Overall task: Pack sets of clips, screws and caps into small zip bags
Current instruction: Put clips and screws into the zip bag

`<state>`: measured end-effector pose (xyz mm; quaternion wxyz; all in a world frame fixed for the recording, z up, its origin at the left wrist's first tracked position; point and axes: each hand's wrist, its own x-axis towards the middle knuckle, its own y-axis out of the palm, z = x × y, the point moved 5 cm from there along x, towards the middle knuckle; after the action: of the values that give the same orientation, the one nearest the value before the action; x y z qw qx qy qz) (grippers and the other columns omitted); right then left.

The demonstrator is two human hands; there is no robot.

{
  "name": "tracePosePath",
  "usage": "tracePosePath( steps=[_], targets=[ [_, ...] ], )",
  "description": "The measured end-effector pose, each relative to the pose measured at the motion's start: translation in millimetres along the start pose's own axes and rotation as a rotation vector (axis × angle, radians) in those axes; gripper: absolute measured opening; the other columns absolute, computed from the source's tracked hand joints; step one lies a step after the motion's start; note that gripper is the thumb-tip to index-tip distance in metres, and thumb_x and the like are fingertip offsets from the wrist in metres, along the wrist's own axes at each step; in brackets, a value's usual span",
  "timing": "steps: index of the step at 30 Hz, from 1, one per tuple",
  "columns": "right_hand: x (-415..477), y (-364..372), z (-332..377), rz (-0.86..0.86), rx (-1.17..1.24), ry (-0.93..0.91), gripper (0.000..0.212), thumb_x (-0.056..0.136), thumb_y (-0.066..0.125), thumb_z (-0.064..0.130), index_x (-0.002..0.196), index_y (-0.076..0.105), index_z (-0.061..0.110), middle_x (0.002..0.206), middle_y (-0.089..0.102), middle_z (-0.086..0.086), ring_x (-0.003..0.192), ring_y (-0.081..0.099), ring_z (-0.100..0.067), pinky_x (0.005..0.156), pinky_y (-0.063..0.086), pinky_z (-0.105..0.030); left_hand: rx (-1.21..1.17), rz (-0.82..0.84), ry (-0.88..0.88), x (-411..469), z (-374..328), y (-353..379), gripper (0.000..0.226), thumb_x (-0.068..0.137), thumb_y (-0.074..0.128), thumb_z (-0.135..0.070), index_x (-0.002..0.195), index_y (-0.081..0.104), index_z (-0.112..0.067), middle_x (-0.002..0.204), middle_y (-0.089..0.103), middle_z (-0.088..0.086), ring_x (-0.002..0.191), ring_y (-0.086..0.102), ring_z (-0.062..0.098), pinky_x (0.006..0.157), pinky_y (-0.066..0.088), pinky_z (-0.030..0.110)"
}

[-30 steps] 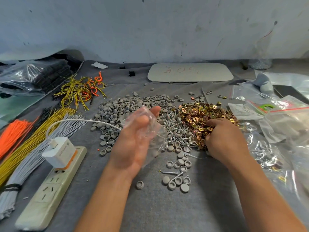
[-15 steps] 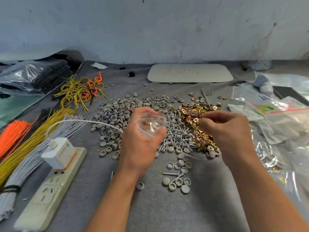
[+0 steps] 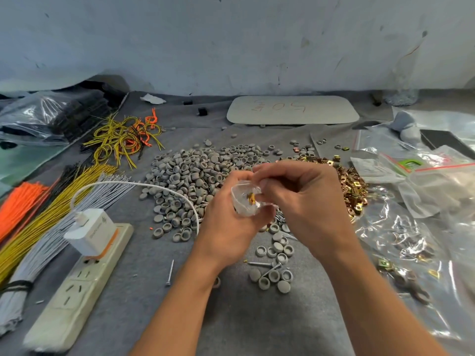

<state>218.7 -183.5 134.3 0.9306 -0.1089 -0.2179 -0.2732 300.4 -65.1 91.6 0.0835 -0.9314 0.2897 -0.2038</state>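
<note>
Zip bag (image 3: 244, 205) upright, mouth up; left hand (image 3: 226, 227) grips, right hand (image 3: 303, 201) pinches mouth.

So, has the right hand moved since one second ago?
Yes. The right hand left the pile of brass clips and went left, to the small zip bag that the left hand holds.

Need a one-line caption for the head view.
Left hand holds a small zip bag, gold clip inside; right hand at its mouth, above piles of grey caps and gold clips.
</note>
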Motion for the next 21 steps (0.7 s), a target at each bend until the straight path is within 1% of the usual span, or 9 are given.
tracePosePath(
  steps=[1, 4, 7, 9, 11, 13, 16, 19, 21],
  targets=[
    [0, -3, 2, -0.033, 0.038, -0.014, 0.024, 0.085, 0.072, -0.003, 0.087, 0.083, 0.018, 0.090, 0.080, 0.003, 0.085, 0.078, -0.020, 0.076, 0.065, -0.042, -0.059, 0.004, 0.003, 1, 0, 0, 0.041, 0.080, 0.083, -0.036, 0.114, 0.060, -0.033, 0.105, 0.076, -0.004, 0.097, 0.074, 0.020, 0.085, 0.060, 0.047],
    [2, -25, -6, -0.207, 0.101, 0.070, 0.027, 0.087, 0.073, -0.002, 0.083, 0.083, 0.022, 0.083, 0.079, 0.001, 0.079, 0.077, -0.017, 0.070, 0.062, -0.030, -0.183, -0.001, -0.020, 0, -1, -2, 0.033, 0.084, 0.080, -0.027, 0.112, 0.062, -0.025, 0.112, 0.075, -0.005, 0.105, 0.071, 0.013, 0.087, 0.054, 0.024],
    [2, -56, -30, -0.341, -0.353, 0.272, 0.031, 0.089, 0.070, 0.004, 0.085, 0.081, 0.033, 0.086, 0.079, 0.011, 0.072, 0.071, -0.006, 0.073, 0.060, -0.034, -0.345, -0.038, -0.117, -1, 1, -4, 0.033, 0.083, 0.077, -0.026, 0.113, 0.063, -0.023, 0.117, 0.075, -0.008, 0.111, 0.070, 0.010, 0.088, 0.055, 0.021],
    [2, -66, -42, -0.286, -0.710, 0.391, 0.037, 0.088, 0.065, 0.003, 0.107, 0.078, 0.032, 0.108, 0.078, 0.002, 0.085, 0.069, -0.016, 0.087, 0.056, -0.039, -0.503, -0.023, -0.224, -1, 2, -7, 0.033, 0.083, 0.075, -0.035, 0.112, 0.066, -0.023, 0.120, 0.074, -0.007, 0.112, 0.071, 0.015, 0.084, 0.059, 0.029],
    [3, -67, -52, -0.154, -0.918, 0.448, 0.055, 0.083, 0.062, -0.001, 0.131, 0.068, 0.026, 0.130, 0.068, -0.008, 0.114, 0.063, -0.032, 0.102, 0.050, -0.047, -0.663, 0.050, -0.303, -3, 0, -8, 0.038, 0.088, 0.064, -0.051, 0.114, 0.072, -0.025, 0.123, 0.073, -0.005, 0.102, 0.073, 0.017, 0.064, 0.056, 0.034],
    [4, -64, -60, -0.050, -1.019, 0.511, 0.066, 0.081, 0.060, -0.002, 0.141, 0.061, 0.025, 0.137, 0.063, -0.010, 0.122, 0.058, -0.037, 0.101, 0.050, -0.046, -0.784, 0.084, -0.346, -6, 0, -12, 0.045, 0.097, 0.051, -0.057, 0.121, 0.072, -0.025, 0.129, 0.071, -0.001, 0.097, 0.071, 0.019, 0.064, 0.043, 0.034],
    [7, -62, -69, 0.008, -1.086, 0.523, 0.063, 0.081, 0.063, -0.002, 0.139, 0.063, 0.022, 0.125, 0.054, -0.009, 0.111, 0.058, -0.035, 0.082, 0.044, -0.035, -0.847, 0.087, -0.387, -8, 5, -16, 0.058, 0.103, 0.042, -0.060, 0.129, 0.070, -0.018, 0.133, 0.068, 0.004, 0.108, 0.066, 0.024, 0.073, 0.039, 0.037],
    [11, -66, -70, -0.024, -1.057, 0.540, 0.047, 0.080, 0.063, -0.004, 0.123, 0.071, 0.015, 0.101, 0.049, -0.007, 0.086, 0.051, -0.029, 0.075, 0.043, -0.032, -0.811, 0.111, -0.381, -8, 5, -15, 0.057, 0.100, 0.045, -0.063, 0.133, 0.065, -0.021, 0.139, 0.066, 0.002, 0.108, 0.069, 0.022, 0.067, 0.037, 0.036],
    [13, -69, -71, -0.041, -1.053, 0.538, 0.034, 0.082, 0.061, -0.003, 0.111, 0.072, 0.012, 0.091, 0.053, -0.005, 0.081, 0.049, -0.027, 0.073, 0.044, -0.032, -0.790, 0.122, -0.356, -7, 4, -14, 0.051, 0.101, 0.045, -0.061, 0.133, 0.063, -0.025, 0.142, 0.063, 0.002, 0.110, 0.071, 0.020, 0.067, 0.037, 0.036]
  ],
)
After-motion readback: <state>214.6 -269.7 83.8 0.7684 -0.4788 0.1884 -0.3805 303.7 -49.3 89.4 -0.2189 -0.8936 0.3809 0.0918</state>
